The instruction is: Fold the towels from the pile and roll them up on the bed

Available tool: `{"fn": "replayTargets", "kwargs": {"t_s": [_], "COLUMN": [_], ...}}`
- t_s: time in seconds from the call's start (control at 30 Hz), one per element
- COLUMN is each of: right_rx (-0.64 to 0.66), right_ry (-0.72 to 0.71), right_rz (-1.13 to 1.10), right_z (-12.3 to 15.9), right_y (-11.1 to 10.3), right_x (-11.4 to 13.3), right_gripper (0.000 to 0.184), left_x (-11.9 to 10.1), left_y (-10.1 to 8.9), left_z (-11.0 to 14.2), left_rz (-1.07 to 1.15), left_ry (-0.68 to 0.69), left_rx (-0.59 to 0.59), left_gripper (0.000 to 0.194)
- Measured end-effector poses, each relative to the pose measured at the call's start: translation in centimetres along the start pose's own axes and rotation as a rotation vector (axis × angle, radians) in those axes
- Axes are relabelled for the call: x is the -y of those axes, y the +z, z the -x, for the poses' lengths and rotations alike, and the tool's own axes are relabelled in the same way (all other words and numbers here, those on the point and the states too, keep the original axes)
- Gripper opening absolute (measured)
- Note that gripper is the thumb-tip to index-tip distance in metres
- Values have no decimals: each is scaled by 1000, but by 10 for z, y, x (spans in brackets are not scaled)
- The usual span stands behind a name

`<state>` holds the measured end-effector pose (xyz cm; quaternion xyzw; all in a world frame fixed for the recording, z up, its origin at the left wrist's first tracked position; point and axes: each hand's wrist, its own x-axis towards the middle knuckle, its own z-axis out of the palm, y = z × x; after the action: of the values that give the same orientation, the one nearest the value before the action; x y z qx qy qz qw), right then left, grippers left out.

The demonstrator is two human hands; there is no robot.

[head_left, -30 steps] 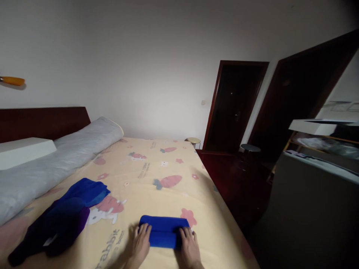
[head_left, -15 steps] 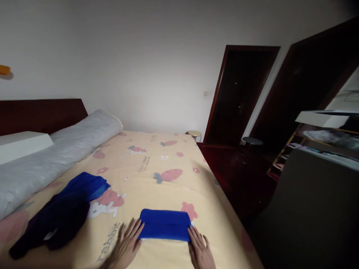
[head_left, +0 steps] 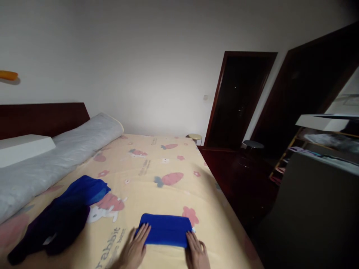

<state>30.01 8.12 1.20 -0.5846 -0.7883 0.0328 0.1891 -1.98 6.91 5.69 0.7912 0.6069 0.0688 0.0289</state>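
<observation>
A folded blue cloth (head_left: pixel 166 229) lies flat on the yellow patterned bedsheet (head_left: pixel 157 168) near the bed's front edge. My left hand (head_left: pixel 135 247) rests with fingers stretched flat against the cloth's left end. My right hand (head_left: pixel 196 252) lies flat at the cloth's right end, fingertips touching its lower right corner. Neither hand grips anything.
A loose pile of blue and dark purple clothes (head_left: pixel 60 216) lies to the left. A grey rolled quilt (head_left: pixel 50 157) and a white box (head_left: pixel 24 148) sit by the dark headboard. The bed's right edge drops to a dark floor, with stools (head_left: pixel 252 145), doors and a shelf beyond.
A second ago both hands pressed on top of the cloth's ends. They slid off outward to its sides and now lie flat at its two ends. The view shifted slightly.
</observation>
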Motion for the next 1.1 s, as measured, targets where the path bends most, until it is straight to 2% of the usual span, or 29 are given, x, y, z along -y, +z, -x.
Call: {"fn": "replayTargets", "kwargs": {"t_s": [0.07,0.13,0.23,0.33,0.43,0.5,0.57,0.63,0.7,0.73,0.8,0.9,0.97,1.03,1.1], "right_rx": [23,63,121,184,241,269,258,175,53,-9,-90,-67,10,76,109], "right_ry": [77,132,166,131,138,187,244,288,306,277,123,-127,-150,-105,-28], "right_rz": [44,79,103,70,28,19,27,56,90,93,55,-52,-98,-117,-101], "right_z": [3,-1,-16,-27,-31,-34,-38,-41,-42,-41,-38,-33,-32,-33,-31], "right_y": [-13,-25,-43,-57,-63,-64,-64,-62,-55,-49,-31,-4,4,-1,-14], "right_x": [-18,-20,-9,-4,-6,-7,-6,-2,8,16,38,74,84,76,50], "right_gripper": [52,54,56,64,70,66,60,53,44,41,38,47,51,52,52], "left_x": [16,21,17,15,17,20,23,23,15,8,-13,-46,-55,-46,-21], "left_y": [-3,-7,-16,-30,-45,-52,-54,-50,-39,-31,-11,16,23,20,12], "left_z": [5,4,-1,-3,-5,-8,-13,-18,-23,-25,-27,-30,-30,-25,-15], "left_rz": [-29,-53,-48,-9,28,39,36,19,-32,-63,-117,-159,-176,-182,-186], "left_ry": [-138,-208,-161,-129,-173,-210,-247,-287,-317,-303,-174,76,135,154,136], "left_rx": [30,27,-33,-51,54,128,152,131,35,-38,-201,-357,-388,-363,-331], "left_gripper": [82,81,69,53,42,38,40,47,55,56,58,65,70,69,67]}}
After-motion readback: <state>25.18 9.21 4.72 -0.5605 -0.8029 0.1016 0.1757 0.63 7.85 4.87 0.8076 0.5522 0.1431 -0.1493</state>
